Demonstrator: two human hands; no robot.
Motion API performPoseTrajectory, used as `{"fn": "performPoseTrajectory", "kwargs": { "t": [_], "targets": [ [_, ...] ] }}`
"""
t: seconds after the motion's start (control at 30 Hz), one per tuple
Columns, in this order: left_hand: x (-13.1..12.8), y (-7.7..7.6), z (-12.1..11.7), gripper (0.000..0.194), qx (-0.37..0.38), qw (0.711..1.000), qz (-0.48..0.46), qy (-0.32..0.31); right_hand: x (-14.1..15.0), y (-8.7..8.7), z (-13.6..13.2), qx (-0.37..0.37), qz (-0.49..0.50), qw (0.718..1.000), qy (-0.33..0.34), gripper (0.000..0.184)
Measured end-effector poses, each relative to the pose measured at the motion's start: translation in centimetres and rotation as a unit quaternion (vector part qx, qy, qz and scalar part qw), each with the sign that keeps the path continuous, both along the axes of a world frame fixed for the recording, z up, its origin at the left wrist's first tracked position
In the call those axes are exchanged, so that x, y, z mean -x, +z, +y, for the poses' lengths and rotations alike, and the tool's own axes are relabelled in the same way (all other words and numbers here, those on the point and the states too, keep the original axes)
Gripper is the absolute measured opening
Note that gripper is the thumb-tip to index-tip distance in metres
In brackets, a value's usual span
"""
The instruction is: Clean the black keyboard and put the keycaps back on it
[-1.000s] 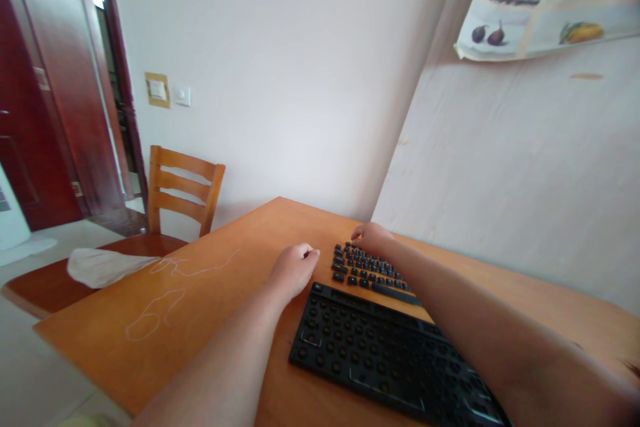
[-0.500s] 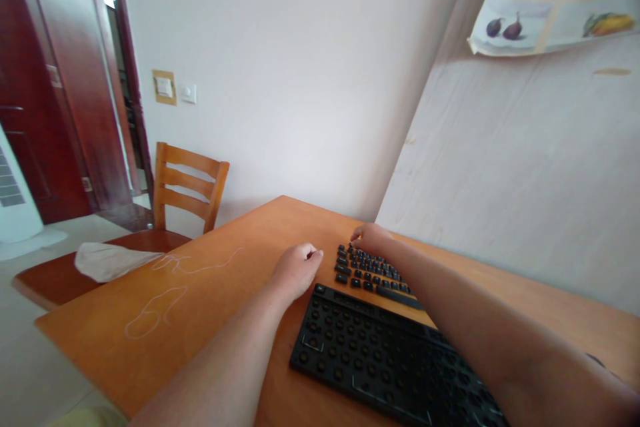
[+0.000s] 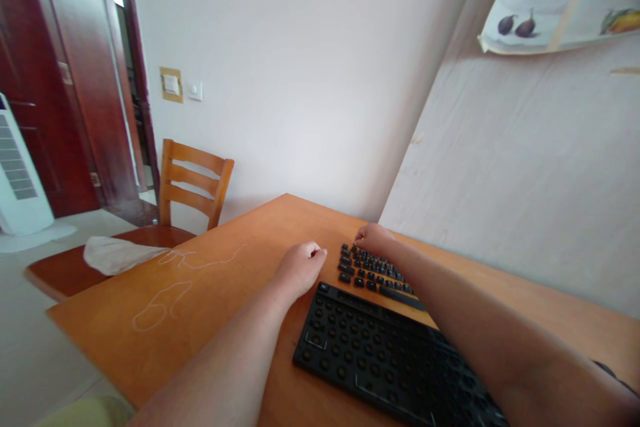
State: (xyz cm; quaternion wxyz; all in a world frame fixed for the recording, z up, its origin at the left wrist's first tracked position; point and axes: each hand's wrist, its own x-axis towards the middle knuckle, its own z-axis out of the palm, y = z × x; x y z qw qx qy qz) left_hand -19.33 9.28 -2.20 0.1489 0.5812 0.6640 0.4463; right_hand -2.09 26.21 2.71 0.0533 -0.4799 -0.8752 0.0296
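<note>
Loose black keycaps (image 3: 373,270) lie in rows on the wooden table, a long spacebar keycap (image 3: 400,297) in the row closest to me. My right hand (image 3: 374,239) is at their far left end, fingers pinched down at a small keycap that they largely cover. My left hand (image 3: 303,267) rests on the table left of the rows, closed in a loose fist; what it holds, if anything, is hidden. Nearer to me sits a black keyboard base (image 3: 380,360) with its key sockets bare. My right forearm covers part of the base and of the keycap rows.
The wooden table (image 3: 215,307) meets the wall at the back. Thin pale string (image 3: 165,300) lies on its left part. A wooden chair (image 3: 195,180) stands beyond the left edge, with a white cloth (image 3: 120,255) over its seat. A dark cable shows at the far right.
The whole view has shifted slightly to the right. Both hands keep nearly the same places over the table, with the right fingers still at the far keycaps.
</note>
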Motion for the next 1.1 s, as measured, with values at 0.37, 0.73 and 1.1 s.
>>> {"fn": "performPoseTrajectory", "kwargs": {
  "t": [0.37, 0.73, 1.1],
  "targets": [
    [0.0, -0.2, 0.2, 0.033, 0.000, 1.000, -0.007, 0.000, -0.7, 1.0, -2.8, 0.074, 0.153, 0.985, 0.015, 0.027],
    [0.0, 0.0, 0.2, 0.034, 0.000, 1.000, -0.003, 0.000, -1.4, 2.3, -13.1, 0.200, 0.221, 0.950, 0.092, 0.019],
    [-0.1, 0.4, 0.1, 0.033, 0.009, 1.000, -0.009, -0.007, -2.4, 1.8, -15.3, 0.185, 0.177, 0.960, 0.116, 0.019]
  ]
}}
